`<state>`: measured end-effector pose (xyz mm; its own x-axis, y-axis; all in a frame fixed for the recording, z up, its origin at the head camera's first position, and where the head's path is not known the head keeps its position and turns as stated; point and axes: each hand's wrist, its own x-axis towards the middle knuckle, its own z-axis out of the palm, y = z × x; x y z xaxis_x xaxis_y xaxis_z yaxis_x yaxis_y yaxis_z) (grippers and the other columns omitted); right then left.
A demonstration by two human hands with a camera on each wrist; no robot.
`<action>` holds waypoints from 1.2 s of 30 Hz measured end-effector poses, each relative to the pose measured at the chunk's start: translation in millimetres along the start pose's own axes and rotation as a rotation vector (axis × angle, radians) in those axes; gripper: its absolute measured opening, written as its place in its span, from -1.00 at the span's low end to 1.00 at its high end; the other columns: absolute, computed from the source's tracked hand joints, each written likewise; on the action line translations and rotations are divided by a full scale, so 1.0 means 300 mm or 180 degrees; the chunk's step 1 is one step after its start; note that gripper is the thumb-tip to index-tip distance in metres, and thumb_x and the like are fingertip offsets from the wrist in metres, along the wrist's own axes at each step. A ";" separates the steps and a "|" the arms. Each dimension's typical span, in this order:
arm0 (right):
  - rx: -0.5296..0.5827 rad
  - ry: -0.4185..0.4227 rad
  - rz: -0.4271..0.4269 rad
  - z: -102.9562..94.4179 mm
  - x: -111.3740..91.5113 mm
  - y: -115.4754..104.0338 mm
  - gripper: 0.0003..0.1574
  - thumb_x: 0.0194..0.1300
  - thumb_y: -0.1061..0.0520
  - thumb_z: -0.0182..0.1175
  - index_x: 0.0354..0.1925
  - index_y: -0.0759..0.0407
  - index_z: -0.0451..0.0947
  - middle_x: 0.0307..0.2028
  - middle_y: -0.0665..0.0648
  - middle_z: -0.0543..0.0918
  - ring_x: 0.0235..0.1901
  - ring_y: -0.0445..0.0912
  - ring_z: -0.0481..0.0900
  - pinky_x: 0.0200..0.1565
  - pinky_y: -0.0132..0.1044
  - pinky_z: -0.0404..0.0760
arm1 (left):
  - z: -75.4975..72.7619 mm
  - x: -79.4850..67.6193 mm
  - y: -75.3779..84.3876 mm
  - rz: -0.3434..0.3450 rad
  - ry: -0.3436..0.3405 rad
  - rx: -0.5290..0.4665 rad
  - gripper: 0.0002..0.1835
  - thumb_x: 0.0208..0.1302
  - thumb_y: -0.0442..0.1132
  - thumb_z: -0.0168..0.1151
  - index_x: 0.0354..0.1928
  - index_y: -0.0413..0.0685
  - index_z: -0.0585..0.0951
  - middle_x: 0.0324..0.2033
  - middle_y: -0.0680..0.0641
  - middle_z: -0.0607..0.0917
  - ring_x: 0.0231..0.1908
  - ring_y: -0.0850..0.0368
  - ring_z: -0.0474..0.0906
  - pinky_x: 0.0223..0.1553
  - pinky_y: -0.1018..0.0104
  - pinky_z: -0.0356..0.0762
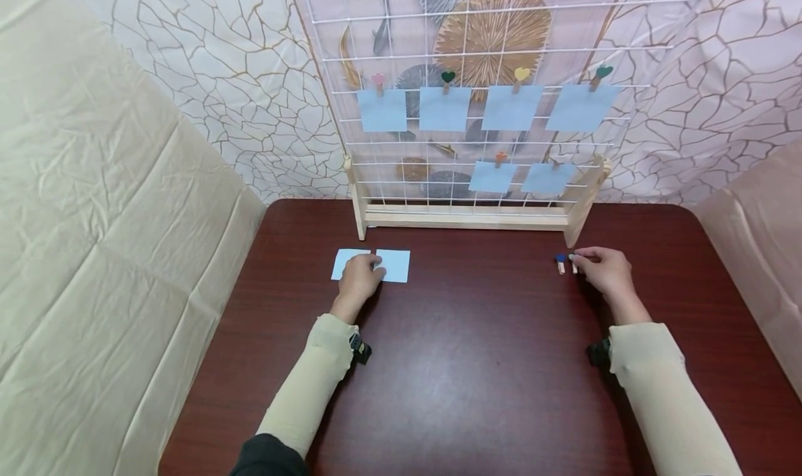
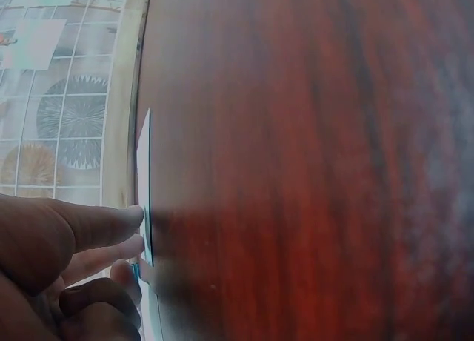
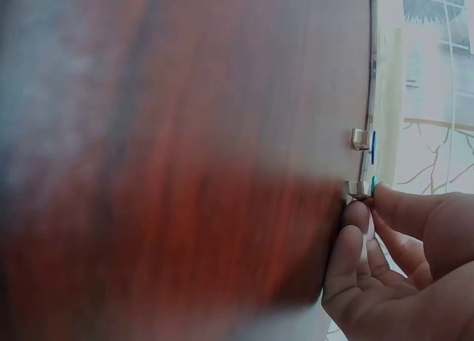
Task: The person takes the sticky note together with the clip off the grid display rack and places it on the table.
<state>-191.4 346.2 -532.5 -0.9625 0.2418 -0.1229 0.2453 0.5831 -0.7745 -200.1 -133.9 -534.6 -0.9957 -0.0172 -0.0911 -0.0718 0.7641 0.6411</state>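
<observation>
My left hand is over two light blue cards lying flat side by side on the table. In the left wrist view its thumb and a straight finger touch the right card, while other fingers curl in. The left card is partly covered by the hand. A small blue-green sliver shows by the curled fingers. At the right, my right hand pinches a small wooden clothespin with a green top between thumb and finger. Beside it a clothespin with a blue top lies on the table.
A white wire grid in a wooden stand stands at the table's back edge. Several blue cards hang on it, most under heart-topped clothespins. The dark red table has cream cloth at both sides.
</observation>
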 end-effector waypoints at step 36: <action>0.0364 0.0192 -0.0603 0.025 -0.010 -0.028 -0.52 0.59 0.03 0.21 0.19 0.41 0.63 -0.49 -0.01 0.64 -0.53 -0.26 0.51 -0.48 -0.43 0.44 | 0.014 -0.010 0.024 0.0075 0.0063 -0.0447 -0.72 0.53 -0.16 0.20 0.06 -0.12 0.77 -0.49 -0.01 0.70 -0.53 0.12 0.53 -0.40 0.19 0.50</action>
<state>-191.4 334.9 -530.3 -0.9806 0.1843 0.0661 0.0429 0.5316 -0.8459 -197.3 -125.5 -532.9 -0.9981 -0.0140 -0.0606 -0.0545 0.6666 0.7434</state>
